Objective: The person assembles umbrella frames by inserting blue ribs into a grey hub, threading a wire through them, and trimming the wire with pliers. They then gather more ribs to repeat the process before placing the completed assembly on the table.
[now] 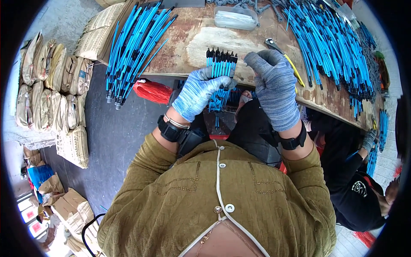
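My left hand point(201, 90), in a pale blue-grey knit glove, is wrapped round a bundle of thin bright blue rods with black tips point(221, 66). The tips point away from me, over the table's near edge. A thin pale line crosses the rods just below the tips. Close to the right of the bundle is my right hand point(276, 85), in a darker grey-blue glove. Its fingers are curled and pinched together, and whatever may be between them is too small to make out. More blue rods point(218, 105) hang below my left hand.
Large piles of blue rods lie on the wooden table point(180, 53) at left point(139, 43) and right point(329, 47). A clear tray of white strips point(235, 18) stands at the back, yellow-handled pliers point(295, 68) at right. A red bundle point(154, 91) is at left; a co-worker's sleeve point(355, 197) is at right.
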Demonstrator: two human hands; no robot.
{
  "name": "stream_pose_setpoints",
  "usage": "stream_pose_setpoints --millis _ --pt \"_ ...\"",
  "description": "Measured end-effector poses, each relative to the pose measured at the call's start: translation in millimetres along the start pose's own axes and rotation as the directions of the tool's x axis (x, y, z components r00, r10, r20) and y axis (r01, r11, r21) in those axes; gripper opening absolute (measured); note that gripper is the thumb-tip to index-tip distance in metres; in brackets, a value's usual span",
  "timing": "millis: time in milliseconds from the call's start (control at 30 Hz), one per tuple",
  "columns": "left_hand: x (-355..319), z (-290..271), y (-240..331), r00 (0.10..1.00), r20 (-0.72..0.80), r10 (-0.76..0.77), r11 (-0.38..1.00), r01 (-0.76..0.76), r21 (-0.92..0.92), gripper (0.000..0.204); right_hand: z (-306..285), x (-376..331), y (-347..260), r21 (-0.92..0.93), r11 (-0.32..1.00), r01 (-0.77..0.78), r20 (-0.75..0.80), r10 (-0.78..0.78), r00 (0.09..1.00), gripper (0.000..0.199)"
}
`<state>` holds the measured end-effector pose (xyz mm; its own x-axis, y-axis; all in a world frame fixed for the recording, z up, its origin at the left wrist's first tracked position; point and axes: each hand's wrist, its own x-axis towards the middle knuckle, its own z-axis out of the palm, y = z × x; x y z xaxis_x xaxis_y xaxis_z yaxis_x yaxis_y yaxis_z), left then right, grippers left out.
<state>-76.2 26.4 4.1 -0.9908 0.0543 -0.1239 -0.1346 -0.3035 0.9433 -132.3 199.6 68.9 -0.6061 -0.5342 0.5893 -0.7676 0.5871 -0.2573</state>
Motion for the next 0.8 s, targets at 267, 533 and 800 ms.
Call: stream_pose_setpoints --millis 267,533,800 --pt "-0.6 -0.5 -2.1 1.0 -0.019 0.012 1.0 -0.012 0.017 0.024 -1.3 -1.3 -4.6 0.01 0.999 -0.048 0.005 0.048 0.999 0.033" --pt "0.3 -1.2 -3.2 1.0 -0.019 0.011 1.0 -0.011 -0.014 0.025 -0.2 -2.1 -3.4 -0.007 1.0 -0.012 -0.027 0.012 1.0 0.031" --pt "-0.4 0.9 1.1 1.0 -0.008 -0.006 1.0 0.006 -0.015 0.027 0.5 1.0 -3.4 -0.126 0.992 0.019 0.007 -0.018 1.0 0.028"
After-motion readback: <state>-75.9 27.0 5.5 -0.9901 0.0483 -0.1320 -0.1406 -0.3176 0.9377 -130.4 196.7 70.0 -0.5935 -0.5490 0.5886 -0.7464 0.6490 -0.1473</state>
